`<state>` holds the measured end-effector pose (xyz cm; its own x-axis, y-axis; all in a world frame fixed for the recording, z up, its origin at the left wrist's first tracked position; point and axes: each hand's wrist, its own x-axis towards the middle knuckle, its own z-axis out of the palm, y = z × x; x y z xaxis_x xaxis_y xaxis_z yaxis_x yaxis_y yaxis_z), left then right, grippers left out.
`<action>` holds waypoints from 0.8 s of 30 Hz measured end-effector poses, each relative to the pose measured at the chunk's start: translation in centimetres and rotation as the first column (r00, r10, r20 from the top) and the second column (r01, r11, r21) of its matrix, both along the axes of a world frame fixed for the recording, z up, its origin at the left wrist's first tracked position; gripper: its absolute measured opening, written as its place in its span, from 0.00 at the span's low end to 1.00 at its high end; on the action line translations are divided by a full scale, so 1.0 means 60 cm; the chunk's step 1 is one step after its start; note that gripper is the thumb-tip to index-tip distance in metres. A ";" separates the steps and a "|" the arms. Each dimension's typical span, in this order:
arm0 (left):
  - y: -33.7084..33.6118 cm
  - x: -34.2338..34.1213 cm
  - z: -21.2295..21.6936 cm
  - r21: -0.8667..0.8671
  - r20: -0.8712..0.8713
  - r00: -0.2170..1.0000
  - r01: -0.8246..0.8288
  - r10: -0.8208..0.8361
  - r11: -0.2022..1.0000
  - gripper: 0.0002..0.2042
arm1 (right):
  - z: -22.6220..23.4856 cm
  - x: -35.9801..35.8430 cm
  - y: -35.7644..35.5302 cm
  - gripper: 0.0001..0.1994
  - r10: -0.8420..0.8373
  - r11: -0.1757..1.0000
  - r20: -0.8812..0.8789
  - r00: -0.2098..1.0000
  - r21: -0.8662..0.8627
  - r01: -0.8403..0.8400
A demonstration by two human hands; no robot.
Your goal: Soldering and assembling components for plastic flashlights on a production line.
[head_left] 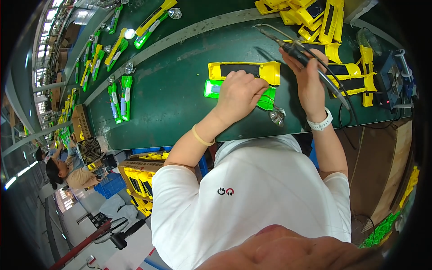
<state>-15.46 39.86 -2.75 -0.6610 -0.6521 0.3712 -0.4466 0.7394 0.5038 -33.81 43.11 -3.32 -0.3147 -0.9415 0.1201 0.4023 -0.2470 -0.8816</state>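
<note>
My left hand is closed in a pinch over a green plastic housing, covering its middle. Whatever its fingertips hold is too small to make out; thin wires show beside them. A round silver lamp reflector hangs by wires at the housing's lower right. Just beyond lies a yellow casing with a dark panel, against the housing. My right hand, up to the right, grips a black-handled soldering iron. A thin metal tube runs along the iron, and its tip points up-left, away from the housing.
Yellow casings pile up at the far right, near a dark soldering station. Green-and-yellow lamps lie beyond a metal rail; two green housings lie at left. A black cable hangs rightward. Another person sits far left.
</note>
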 end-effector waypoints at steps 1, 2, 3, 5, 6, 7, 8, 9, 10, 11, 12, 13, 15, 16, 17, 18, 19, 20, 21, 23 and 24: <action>0.001 -0.001 -0.005 0.032 -0.067 0.997 -0.034 0.036 0.999 0.05 | 0.002 0.001 0.000 0.16 0.029 0.999 0.011 1.000 0.039 -0.030; -0.002 0.004 -0.006 0.059 -0.099 0.993 -0.064 0.070 0.996 0.05 | 0.005 0.003 0.003 0.15 0.058 0.995 0.024 0.998 0.077 -0.060; -0.006 0.012 -0.004 0.086 -0.129 0.986 -0.093 0.104 0.992 0.05 | -0.003 -0.001 0.013 0.15 0.108 0.987 0.071 0.992 0.109 -0.115; -0.014 0.024 0.001 0.060 -0.134 0.981 -0.133 0.140 0.989 0.05 | -0.010 -0.003 0.029 0.14 0.149 0.981 0.051 0.988 0.117 -0.154; -0.019 0.027 -0.004 0.046 -0.094 0.987 -0.129 0.133 0.991 0.05 | -0.006 0.001 0.034 0.12 0.065 0.990 -0.004 0.998 0.122 -0.064; -0.022 0.031 -0.005 0.033 -0.055 0.990 -0.126 0.127 0.992 0.04 | -0.013 -0.011 0.039 0.12 0.044 0.992 -0.056 0.997 0.120 -0.037; -0.022 0.033 -0.002 0.126 -0.009 0.993 -0.113 0.115 0.986 0.04 | -0.014 -0.020 0.042 0.11 0.023 0.993 -0.109 0.994 0.118 -0.010; -0.023 0.032 0.004 0.127 -0.009 0.993 -0.117 0.119 0.985 0.04 | -0.007 -0.025 0.051 0.10 -0.040 0.979 -0.080 0.996 0.196 0.055; -0.024 0.029 0.011 0.199 -0.005 0.990 -0.136 0.140 0.971 0.04 | -0.009 -0.030 0.053 0.10 -0.027 0.991 -0.112 0.993 0.127 0.041; -0.025 0.027 0.015 0.269 0.001 0.987 -0.155 0.161 0.950 0.05 | -0.005 -0.033 0.054 0.11 -0.017 0.998 -0.144 0.989 0.059 0.025; -0.026 0.028 0.016 0.229 -0.011 0.986 -0.160 0.167 0.960 0.04 | 0.003 -0.027 0.055 0.12 -0.055 0.997 -0.111 0.992 0.056 0.061; -0.028 0.030 0.015 0.228 -0.011 0.986 -0.160 0.167 0.960 0.04 | 0.002 -0.030 0.058 0.13 -0.026 0.995 -0.145 0.989 0.096 0.040; -0.031 0.035 0.011 0.144 0.089 0.989 -0.131 0.119 0.981 0.03 | -0.001 -0.032 0.063 0.12 0.019 0.988 -0.200 0.980 0.151 0.011; -0.031 0.034 0.014 0.143 0.091 0.989 -0.132 0.120 0.981 0.03 | -0.008 -0.032 0.063 0.12 0.020 0.988 -0.198 0.980 0.151 0.011; -0.032 0.032 0.020 0.138 0.125 0.986 -0.126 0.108 0.982 0.03 | -0.017 -0.034 0.063 0.12 0.043 0.988 -0.297 0.954 0.152 0.003; -0.032 0.030 0.023 0.133 0.159 0.982 -0.119 0.097 0.984 0.03 | -0.022 -0.035 0.063 0.11 0.066 0.988 -0.392 0.918 0.153 -0.005; -0.032 0.030 0.023 0.132 0.161 0.982 -0.120 0.098 0.984 0.03 | -0.019 -0.034 0.063 0.11 0.094 0.981 -0.374 0.923 0.192 -0.022; -0.033 0.028 0.023 0.133 0.168 0.981 -0.119 0.096 0.984 0.03 | -0.018 -0.031 0.061 0.11 0.093 0.981 -0.373 0.923 0.192 -0.022; -0.033 0.028 0.023 0.133 0.174 0.980 -0.118 0.094 0.984 0.03 | -0.017 -0.027 0.059 0.11 0.109 0.980 -0.365 0.925 0.194 -0.039; -0.033 0.026 0.022 0.126 0.182 0.979 -0.118 0.094 0.985 0.03 | -0.017 -0.026 0.057 0.11 0.122 0.979 -0.358 0.926 0.197 -0.053; -0.033 0.025 0.022 0.118 0.190 0.977 -0.120 0.097 0.986 0.02 | -0.018 -0.026 0.055 0.11 0.144 0.976 -0.412 0.900 0.208 -0.061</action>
